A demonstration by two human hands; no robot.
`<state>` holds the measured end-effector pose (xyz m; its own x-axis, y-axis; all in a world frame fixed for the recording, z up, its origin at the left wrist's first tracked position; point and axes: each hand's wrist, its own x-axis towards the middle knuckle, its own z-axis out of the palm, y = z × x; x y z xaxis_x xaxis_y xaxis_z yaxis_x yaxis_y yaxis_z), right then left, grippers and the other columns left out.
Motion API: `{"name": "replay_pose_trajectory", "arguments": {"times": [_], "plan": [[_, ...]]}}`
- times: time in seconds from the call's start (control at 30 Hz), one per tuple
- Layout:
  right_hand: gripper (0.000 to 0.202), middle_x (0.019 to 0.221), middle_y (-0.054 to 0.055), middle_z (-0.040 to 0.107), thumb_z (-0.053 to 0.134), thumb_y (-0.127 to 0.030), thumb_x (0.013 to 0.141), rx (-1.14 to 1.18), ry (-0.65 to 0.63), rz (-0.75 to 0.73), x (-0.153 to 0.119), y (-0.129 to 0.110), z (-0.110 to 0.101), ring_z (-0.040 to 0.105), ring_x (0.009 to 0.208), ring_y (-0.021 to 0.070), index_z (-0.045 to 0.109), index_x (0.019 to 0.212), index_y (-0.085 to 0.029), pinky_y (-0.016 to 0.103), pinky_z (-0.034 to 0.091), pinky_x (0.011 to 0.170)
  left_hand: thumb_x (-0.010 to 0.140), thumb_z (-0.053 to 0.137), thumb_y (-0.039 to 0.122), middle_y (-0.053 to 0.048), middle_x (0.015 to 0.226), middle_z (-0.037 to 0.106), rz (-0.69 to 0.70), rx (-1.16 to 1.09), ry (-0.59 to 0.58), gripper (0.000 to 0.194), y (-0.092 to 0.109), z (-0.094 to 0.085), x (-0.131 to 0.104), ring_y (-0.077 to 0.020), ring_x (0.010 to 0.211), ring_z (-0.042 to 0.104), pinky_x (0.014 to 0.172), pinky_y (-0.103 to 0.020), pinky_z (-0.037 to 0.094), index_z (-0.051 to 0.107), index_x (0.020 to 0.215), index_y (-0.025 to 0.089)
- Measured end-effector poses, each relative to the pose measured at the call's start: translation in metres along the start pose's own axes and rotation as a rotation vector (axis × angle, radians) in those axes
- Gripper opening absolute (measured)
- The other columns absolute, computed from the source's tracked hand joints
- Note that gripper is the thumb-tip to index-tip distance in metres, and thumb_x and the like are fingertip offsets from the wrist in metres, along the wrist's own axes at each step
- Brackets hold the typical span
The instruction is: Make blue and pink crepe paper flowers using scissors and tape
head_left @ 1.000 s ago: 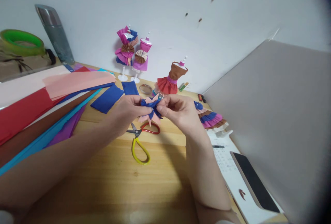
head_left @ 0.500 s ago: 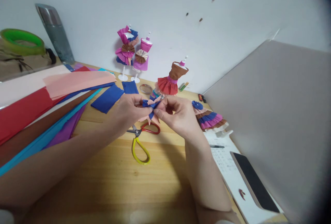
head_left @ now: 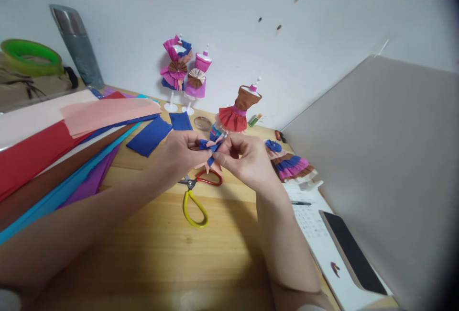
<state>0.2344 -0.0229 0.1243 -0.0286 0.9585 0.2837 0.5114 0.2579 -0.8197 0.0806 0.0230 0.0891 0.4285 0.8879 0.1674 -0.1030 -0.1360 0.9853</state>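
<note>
Held a blue and peach flower-like piece (head_left: 211, 146) between two bare hands, above a wooden table (head_left: 143, 244) and just beyond scissors (head_left: 191, 184) with one red and one yellow handle. Pinched its left side between thumb and fingers of the left hand (head_left: 181, 153), and its right side between thumb and forefinger of the right hand (head_left: 247, 160), with both grips closed on the thin, creased material. Showed deep blue folds on top, streaked with pale peach, and pointed peach petals below, around a narrow blue tip. Looked soft, crumpled and uneven, perhaps of crepe paper, though too blurred and too covered by fingertips to make out at the centre. Shared the table with two flat blue pieces (head_left: 149, 136) beyond the left hand, a clear round container (head_left: 202, 123), a small dress form (head_left: 236, 110) in brown and red, and a tiered dress (head_left: 292, 165) beside the right hand.
</note>
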Motion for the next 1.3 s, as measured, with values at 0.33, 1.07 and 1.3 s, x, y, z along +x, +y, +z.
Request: {"name": "replay_pose_trajectory", "arguments": {"times": [0.33,1.07,1.3], "plan": [[0.016,0.047,-0.005,0.051,0.055,-0.016,0.065,0.034,-0.022,0.002,0.001,0.004,-0.001,0.040,0.044,0.0075,0.046,0.053,-0.020,0.022,0.027,0.044,0.061,0.071,0.013,0.002,0.056,0.065,0.077,0.091,0.049,0.009,0.004,0.004,-0.002,-0.0104,0.053,0.057,0.052,-0.020,0.042,0.063,0.059,0.015],[0.016,0.050,-0.003,0.055,0.058,-0.011,0.071,-0.283,0.080,-0.099,-0.007,-0.005,-0.001,0.043,0.046,0.0078,0.056,0.056,-0.017,0.022,0.031,0.048,0.065,0.074,0.020,0.001,0.061,0.066,-0.164,-0.215,-0.098,0.010,-0.011,-0.005,0.008,-0.0104,0.055,0.059,0.057,-0.023,0.045,0.071,0.073,0.014],[0.012,0.073,0.003,0.067,0.067,-0.027,0.074,-0.053,0.174,-0.098,0.004,0.012,-0.015,0.060,0.066,0.0152,0.065,0.080,-0.017,0.027,0.045,0.059,0.067,0.070,0.017,-0.002,0.064,0.069,-0.156,-0.250,-0.109,0.005,-0.012,-0.005,0.011,-0.0119,0.057,0.062,0.057,-0.023,0.046,0.068,0.071,0.014]]}}
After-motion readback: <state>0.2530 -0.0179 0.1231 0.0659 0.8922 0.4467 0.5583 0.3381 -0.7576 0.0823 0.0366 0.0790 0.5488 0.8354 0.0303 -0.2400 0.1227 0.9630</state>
